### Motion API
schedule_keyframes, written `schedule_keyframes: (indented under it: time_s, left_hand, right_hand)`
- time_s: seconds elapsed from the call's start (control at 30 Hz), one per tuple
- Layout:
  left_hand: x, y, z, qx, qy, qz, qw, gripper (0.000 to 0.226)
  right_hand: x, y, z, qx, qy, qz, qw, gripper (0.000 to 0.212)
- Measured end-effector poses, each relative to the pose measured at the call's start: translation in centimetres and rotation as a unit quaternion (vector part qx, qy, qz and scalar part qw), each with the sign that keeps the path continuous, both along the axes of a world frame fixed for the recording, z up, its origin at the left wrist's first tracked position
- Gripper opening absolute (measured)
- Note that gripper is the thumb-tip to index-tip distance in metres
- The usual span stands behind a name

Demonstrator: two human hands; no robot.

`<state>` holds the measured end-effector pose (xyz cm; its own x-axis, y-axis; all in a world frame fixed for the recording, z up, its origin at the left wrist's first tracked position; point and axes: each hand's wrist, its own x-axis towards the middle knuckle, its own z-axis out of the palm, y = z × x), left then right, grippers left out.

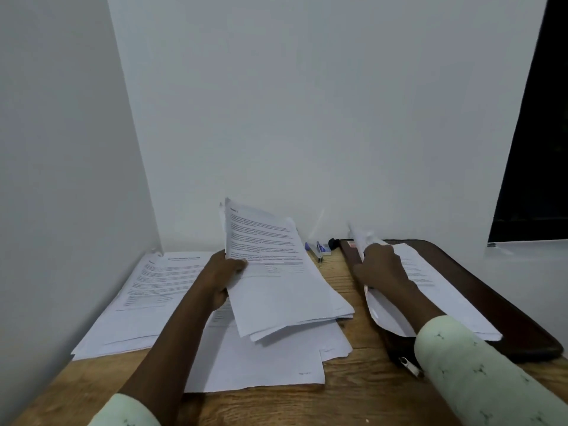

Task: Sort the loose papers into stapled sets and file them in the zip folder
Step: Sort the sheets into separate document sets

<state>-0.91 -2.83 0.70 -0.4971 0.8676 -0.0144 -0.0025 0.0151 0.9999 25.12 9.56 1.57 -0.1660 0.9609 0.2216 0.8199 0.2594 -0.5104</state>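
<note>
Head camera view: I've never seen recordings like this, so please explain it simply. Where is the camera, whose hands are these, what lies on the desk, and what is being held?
There is no machine here. A person wears a camera on the head, and it looks forward and down at their own two hands. The left hand grips a raised sheaf of printed pages. The right hand grips a curled sheet over a dark zip folder, which bears some papers. More loose papers lie on the wooden desk. A small stapler sits at the desk's far edge.
</note>
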Motion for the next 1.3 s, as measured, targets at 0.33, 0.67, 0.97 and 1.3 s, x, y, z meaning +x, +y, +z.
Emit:
schedule_keyframes:
  time_s: [0.33, 0.67, 0.97, 1.3]
  left_hand:
    - [5.5, 0.6, -1.0, 0.08, -0.094, -0.108, 0.986, 0.03]
    - [3.9, 1.0, -2.1, 0.084, -0.092, -0.079, 0.989, 0.034]
    - [3.7, 1.4, 3.1, 0.246, -0.037, -0.139, 0.959, 0.04]
    - [11.7, 5.7, 7.1, 0.28, 0.052, -0.055, 0.957, 0.029]
  right_hand:
    - [-8.5, -6.1, 1.3, 0.044, 0.06, 0.189, 0.979, 0.015]
    - [-8.3, -7.5, 1.9, -0.066, 0.014, 0.364, 0.929, 0.026]
    - [0.5, 1.1, 5.1, -0.136, 0.456, 0.187, 0.859, 0.09]
    - [5.7, 0.6, 6.9, 0.095, 0.5, 0.137, 0.85, 0.02]
